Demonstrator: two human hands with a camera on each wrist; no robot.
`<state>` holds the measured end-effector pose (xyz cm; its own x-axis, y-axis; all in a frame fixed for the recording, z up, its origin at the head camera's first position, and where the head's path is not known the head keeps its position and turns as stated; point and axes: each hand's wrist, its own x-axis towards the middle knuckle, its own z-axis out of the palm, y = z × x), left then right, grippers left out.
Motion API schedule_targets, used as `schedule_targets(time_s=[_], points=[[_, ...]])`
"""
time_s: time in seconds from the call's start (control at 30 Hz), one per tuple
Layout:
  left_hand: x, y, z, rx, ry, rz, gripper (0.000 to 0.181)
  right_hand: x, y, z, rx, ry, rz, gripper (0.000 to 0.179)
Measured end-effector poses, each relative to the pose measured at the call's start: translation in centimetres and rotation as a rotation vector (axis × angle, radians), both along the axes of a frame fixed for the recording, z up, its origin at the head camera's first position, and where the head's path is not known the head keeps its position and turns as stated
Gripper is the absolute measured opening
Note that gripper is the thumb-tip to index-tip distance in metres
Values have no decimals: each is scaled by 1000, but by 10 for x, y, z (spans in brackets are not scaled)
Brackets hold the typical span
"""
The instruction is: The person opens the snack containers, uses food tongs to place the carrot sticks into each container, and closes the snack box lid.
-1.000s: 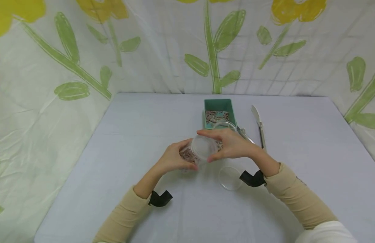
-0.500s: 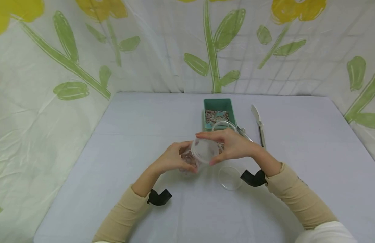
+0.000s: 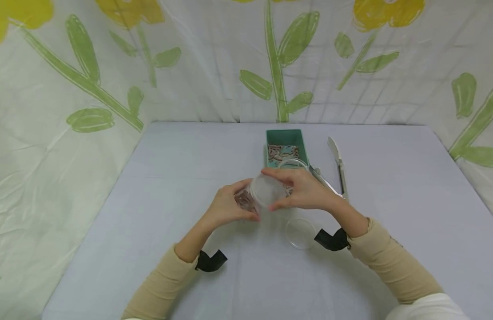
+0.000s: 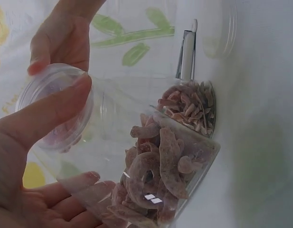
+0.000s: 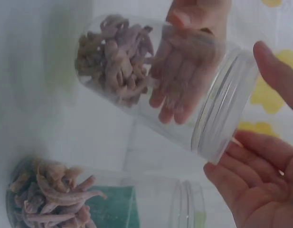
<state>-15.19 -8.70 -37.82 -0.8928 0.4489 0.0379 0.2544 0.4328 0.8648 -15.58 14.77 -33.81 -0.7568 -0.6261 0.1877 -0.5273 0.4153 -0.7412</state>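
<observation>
My left hand [image 3: 226,206] grips a clear plastic jar [image 5: 113,66] round its side. Brownish-pink curled pieces [image 4: 155,175] fill its lower part, and it tilts with its top toward my right hand. A clear lid [image 5: 227,109] sits at the jar's mouth. My right hand [image 3: 306,189] holds that lid by its edge, thumb on one side and fingers on the other. A second clear jar [image 5: 51,194] with similar pieces stands behind the right hand, which partly hides it in the head view.
A loose round clear lid [image 3: 300,233] lies on the pale tabletop [image 3: 190,151] near the right wrist. Behind the jars stands a green tray [image 3: 284,137] with more pieces in it. Metal tongs [image 3: 340,175] lie spread on the right.
The held jar and lid have shifted slightly up in the head view. My right thumb and fingers have moved a little round the lid's edge. The other things stay in place.
</observation>
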Motion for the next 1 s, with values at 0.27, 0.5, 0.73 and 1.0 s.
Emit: schedule_targets(time_s=[0.27, 0.5, 0.73, 1.0], points=[[7, 7, 6, -82, 169, 146, 90, 8, -12, 6, 31, -22, -227, 74], [14, 13, 9, -157, 239, 225, 92, 10, -20, 7, 134, 36, -384, 92], [15, 11, 10, -142, 205, 174, 89, 12, -17, 12, 140, 41, -348, 79], [8, 0, 13, 69, -49, -58, 80, 8, 2, 23, -35, -79, -62, 67]])
